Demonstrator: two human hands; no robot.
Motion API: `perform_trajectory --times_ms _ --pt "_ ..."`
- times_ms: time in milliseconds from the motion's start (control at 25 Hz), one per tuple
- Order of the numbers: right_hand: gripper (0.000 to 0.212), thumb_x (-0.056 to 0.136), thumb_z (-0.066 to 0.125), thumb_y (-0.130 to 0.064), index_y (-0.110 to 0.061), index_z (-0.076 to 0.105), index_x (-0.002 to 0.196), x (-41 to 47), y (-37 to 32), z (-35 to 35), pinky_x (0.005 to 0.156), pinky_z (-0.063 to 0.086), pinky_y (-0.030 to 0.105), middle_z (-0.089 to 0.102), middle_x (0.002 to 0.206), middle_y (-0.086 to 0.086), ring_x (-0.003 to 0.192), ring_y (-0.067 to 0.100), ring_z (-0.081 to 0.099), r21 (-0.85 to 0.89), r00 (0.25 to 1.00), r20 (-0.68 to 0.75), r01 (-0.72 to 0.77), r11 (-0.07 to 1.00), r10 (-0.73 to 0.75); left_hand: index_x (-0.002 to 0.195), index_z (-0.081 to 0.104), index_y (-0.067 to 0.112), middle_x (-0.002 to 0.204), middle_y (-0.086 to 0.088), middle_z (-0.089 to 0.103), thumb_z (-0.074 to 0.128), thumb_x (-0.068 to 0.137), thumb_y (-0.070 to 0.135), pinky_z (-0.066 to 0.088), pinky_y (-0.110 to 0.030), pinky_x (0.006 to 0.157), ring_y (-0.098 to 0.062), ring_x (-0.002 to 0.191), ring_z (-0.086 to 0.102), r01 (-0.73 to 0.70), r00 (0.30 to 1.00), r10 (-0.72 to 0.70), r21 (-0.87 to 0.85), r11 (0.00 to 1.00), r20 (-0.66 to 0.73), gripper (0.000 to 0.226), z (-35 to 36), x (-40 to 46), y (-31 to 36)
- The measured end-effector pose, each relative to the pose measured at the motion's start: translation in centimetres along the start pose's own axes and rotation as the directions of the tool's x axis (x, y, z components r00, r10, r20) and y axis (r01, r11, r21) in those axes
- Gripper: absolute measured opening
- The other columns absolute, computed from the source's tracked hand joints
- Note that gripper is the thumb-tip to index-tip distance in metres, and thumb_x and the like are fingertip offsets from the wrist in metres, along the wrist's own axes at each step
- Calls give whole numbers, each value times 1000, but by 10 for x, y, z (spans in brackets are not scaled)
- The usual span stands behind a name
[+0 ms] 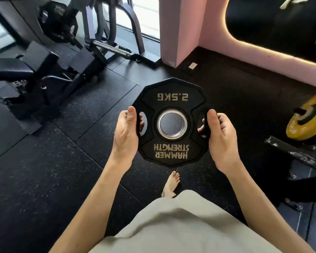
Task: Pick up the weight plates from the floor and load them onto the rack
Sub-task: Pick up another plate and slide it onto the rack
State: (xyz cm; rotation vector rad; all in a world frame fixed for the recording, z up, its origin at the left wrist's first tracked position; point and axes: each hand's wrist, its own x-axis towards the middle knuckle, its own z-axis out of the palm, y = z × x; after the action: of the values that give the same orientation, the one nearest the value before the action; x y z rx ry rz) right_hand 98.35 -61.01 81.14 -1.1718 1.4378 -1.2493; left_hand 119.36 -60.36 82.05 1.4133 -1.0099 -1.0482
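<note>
Black rubber, that's what fills my view: the 2.5 kg plate (171,123) is up off the floor and held flat in front of me, dead centre, its steel-ringed bore facing the camera and the lettering upside down from where I sit. My left hand (126,134) grips the edge at nine o'clock, thumb lying over the rim and fingers curled through the grip slot; my right hand (221,136) does the same at three o'clock, fingertips just showing through its slot. So the pick-up looks done, and I judge we're in the carry, with the loading yet to come. Out at three o'clock, a yellow plate (305,117) sits on what I take to be the rack (295,156), though the frame cuts most of it off and I can't be sure which peg is free. At ten o'clock there's a bench (13,68) and a dark machine frame (98,39), well apart from the plate. Next move, as I read it: turn right, tip the plate upright, line the bore with an open peg and slide it on, keeping both grips firm and that bare foot (171,185) at six o'clock out from under it.
</note>
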Motion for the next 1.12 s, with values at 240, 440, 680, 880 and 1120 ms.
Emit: perform_trajectory --times_ms 240,440,680,880,1120 --pt "29 100 44 -41 -18 56 87 154 -21 18 62 47 13 65 63 -13 63 -1 61 19 996 -90 3 1000 -1 96 49 8 78 1 48 33 103 48 46 -18 61 -5 65 48 -19 997 19 -9 1000 81 43 52 167 27" --pt "32 98 45 -44 -16 57 86 267 -25 34 62 47 14 64 63 -13 63 -2 60 28 990 -141 -3 1000 7 94 48 9 73 3 49 33 103 46 45 -19 60 -5 63 47 -27 989 31 -34 999 145 41 90 286 37" --pt "33 99 45 -41 -14 58 87 420 -24 64 64 48 14 63 64 -11 65 -2 61 10 965 -262 19 1000 -16 96 49 10 79 1 51 35 102 46 47 -17 61 -5 66 50 -10 968 25 -63 998 252 39 136 459 42" --pt "31 99 46 -42 -17 58 85 537 -37 83 67 48 20 63 66 -11 67 1 60 45 921 -390 -10 999 26 91 49 15 87 -4 48 35 103 44 48 -19 64 -12 76 49 34 928 -17 -37 999 371 34 180 596 67" --pt "33 95 48 -49 -20 61 85 668 -35 69 72 49 29 62 73 -7 70 9 58 72 877 -479 -2 997 37 91 52 18 91 -4 49 38 92 59 43 -37 79 -18 83 46 3 893 -11 20 1000 449 43 258 729 71"
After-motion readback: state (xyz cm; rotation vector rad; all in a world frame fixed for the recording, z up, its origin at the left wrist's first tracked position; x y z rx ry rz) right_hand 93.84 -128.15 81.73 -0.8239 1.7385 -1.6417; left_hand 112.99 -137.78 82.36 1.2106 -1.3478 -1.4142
